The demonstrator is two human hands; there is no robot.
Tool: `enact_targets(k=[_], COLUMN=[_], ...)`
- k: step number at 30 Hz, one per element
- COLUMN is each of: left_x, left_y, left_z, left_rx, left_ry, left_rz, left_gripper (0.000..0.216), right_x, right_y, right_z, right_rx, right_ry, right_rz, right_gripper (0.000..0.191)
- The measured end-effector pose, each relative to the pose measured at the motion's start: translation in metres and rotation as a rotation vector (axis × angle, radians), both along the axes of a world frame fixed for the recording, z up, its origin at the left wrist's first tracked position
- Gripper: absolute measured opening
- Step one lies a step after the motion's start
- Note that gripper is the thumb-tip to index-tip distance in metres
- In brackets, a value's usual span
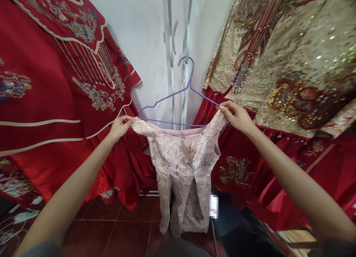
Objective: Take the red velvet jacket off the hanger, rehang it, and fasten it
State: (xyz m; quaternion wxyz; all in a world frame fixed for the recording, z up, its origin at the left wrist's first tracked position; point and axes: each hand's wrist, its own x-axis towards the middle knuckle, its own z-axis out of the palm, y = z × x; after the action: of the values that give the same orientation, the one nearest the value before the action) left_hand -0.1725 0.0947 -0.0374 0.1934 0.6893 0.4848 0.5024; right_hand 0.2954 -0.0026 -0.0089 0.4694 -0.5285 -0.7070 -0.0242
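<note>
Before a white wall, between red garments [63,112] on the left and a gold sequined garment [300,64] on the right, one sleeveless dress [178,151] is being held up at the centre of the view. Colour: pale pink, the skirt showing duller and greyer than the bodice. Surface: the bodice is carrying a large floral pattern with coppery outlines; the skirt is showing small glinting flecks. Cut: a wide, low neckline, broad straps, a plain pink lining showing inside the back, and a skirt that is falling in deep folds. Orientation: the neckline is facing up, the hem is pointing down toward the dark red tiled floor [130,231], and the long axis is running nearly upright in the view, with the straps spreading out to either side. Whether the hem is touching the tiles, one cannot tell. Fittings: a purple hanger [190,83] is standing above the neckline, its hook opening to the left in front of a white metal frame [168,34]; its lower bar is crossing level, just above the neckline. Handling: the left hand [121,127] is pinching the outer edge of the strap nearest it, fingers together on the cloth; the right hand [236,114] is gripping the opposite strap beside the hanger's sloping arm, fingers clamped at the top of the strap.
</note>
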Motion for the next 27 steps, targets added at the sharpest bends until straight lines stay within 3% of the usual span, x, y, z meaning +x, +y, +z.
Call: enact_targets(k=[13,17,22,24,27], left_x=[0.006,0.033,0.081,0.085,0.07], left_y=[-0.005,-0.002,-0.009,-0.01,-0.009], left_z=[0.005,0.03,0.068,0.078,0.089], left_rx=[0.127,0.21,0.23,0.198,0.045], left_ry=[-0.04,-0.043,0.118,0.206,0.37], left_rz=[-0.018,-0.064,-0.24,-0.259,-0.224], left_gripper=[0.029,0.027,0.03,0.033,0.047], right_x=[0.004,0.006,0.011,0.013,0.015], right_y=[0.004,0.004,0.002,0.004,0.008], right_z=[0.007,0.012,0.014,0.013,0.013], right_rx=[-0.043,-0.032,-0.017,-0.003,0.015], right_ry=[-0.013,-0.023,-0.059,-0.072,-0.068], right_rz=[0.093,0.122,0.059,0.035,0.052], right_gripper=[0.034,0.034,0.034,0.034,0.035])
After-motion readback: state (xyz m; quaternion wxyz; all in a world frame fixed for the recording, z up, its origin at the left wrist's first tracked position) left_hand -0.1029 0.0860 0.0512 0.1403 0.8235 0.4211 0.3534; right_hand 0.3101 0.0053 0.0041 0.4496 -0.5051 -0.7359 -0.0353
